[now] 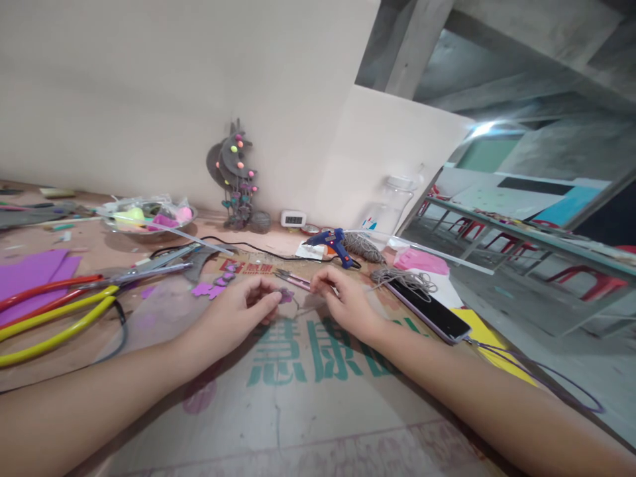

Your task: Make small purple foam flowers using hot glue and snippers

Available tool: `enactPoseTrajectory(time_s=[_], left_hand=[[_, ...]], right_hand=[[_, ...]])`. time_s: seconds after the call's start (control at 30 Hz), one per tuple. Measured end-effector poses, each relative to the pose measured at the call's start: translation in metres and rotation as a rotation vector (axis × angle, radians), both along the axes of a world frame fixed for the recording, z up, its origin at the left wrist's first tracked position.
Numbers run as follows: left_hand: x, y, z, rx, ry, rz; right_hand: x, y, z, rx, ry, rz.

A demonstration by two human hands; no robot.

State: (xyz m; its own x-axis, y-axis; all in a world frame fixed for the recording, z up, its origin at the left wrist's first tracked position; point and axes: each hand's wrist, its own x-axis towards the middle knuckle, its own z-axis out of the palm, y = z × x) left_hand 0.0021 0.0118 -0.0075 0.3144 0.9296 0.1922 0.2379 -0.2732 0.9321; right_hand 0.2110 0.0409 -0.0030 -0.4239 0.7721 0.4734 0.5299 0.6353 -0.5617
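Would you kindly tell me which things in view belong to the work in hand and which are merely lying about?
Apparently part of the job:
small purple piece, pinched in the left hand
grey yarn, a strand leading towards the right hand
purple cutouts

Seemingly just lying about:
phone
white clock
clear plastic jug

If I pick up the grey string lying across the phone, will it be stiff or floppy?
The string will probably flop, because it lies in loose, curvy loops. It looks thin, so it's likely light. It might tangle, since its loops cross over each other.
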Motion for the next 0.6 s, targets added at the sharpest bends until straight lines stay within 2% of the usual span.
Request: enactPoseTrajectory(time_s=[0.13, 0.3, 0.5, 0.6], left_hand=[[-0.001, 0.0, -0.001, -0.007, 0.004, 0.007], [0.0, -0.001, 0.002, -0.017, -0.003, 0.011], [-0.001, 0.0, 0.0, -0.02, -0.022, -0.002], [-0.002, 0.002, -0.005, -0.008, -0.031, -0.017]], right_hand=[[0.0, 0.003, -0.001, 0.043, 0.026, -0.079], [0.002, 0.004, 0.001, 0.022, -0.046, -0.153], [0.003, 0.01, -0.005, 0.204, -0.156, -0.045], [0.003, 0.015, -0.01, 0.209, -0.25, -0.024]])
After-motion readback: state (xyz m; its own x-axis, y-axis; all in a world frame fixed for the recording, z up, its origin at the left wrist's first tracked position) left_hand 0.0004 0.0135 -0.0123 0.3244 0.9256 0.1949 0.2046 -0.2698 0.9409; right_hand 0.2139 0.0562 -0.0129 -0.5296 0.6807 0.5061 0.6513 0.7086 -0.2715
